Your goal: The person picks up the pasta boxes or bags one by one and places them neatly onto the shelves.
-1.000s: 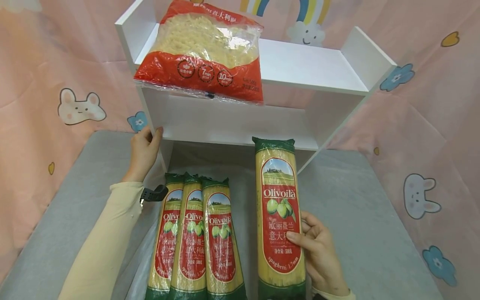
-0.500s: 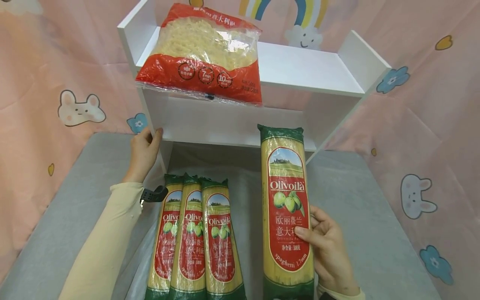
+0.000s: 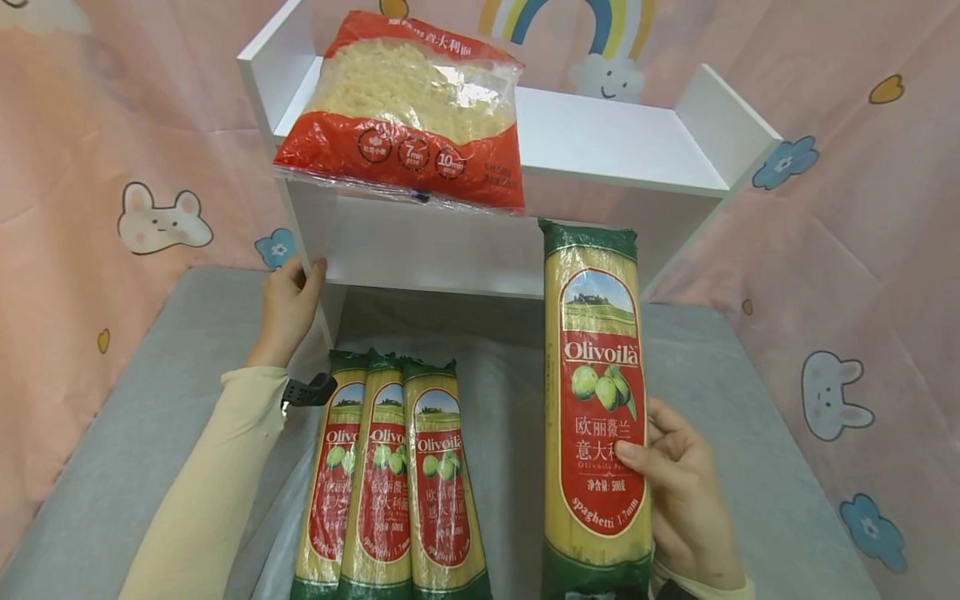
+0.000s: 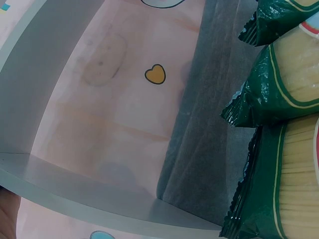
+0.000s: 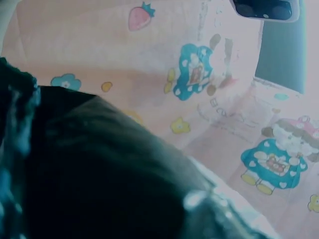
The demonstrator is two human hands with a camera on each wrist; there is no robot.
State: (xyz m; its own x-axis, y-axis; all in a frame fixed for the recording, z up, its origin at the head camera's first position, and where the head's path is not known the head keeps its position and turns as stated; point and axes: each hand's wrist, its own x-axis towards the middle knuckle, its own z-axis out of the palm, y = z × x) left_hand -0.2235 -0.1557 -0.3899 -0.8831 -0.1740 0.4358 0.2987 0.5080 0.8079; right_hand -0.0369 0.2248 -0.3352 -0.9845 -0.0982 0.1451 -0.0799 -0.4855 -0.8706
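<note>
My right hand (image 3: 686,492) grips a pack of spaghetti (image 3: 600,375) with green ends and a red label, thumb across its front. The pack stands upright in front of the right part of the white shelf (image 3: 615,137). In the right wrist view its dark green end (image 5: 99,164) is close and blurred. My left hand (image 3: 288,304) holds the shelf's left side panel, thumb on the inner face; only a sliver of that hand (image 4: 7,211) shows in the left wrist view. Three more spaghetti packs (image 3: 442,483) lie side by side below the shelf's left half.
A red and clear bag of pasta (image 3: 405,108) lies on the upper shelf at left, its lower edge overhanging the front. Grey cloth (image 3: 742,433) covers the surface underneath. A pink printed curtain (image 3: 847,275) hangs around the back and sides.
My right hand has moved the spaghetti pack to the right and up in the head view. The left hand keeps its hold on the side panel, and the three lying packs are still.
</note>
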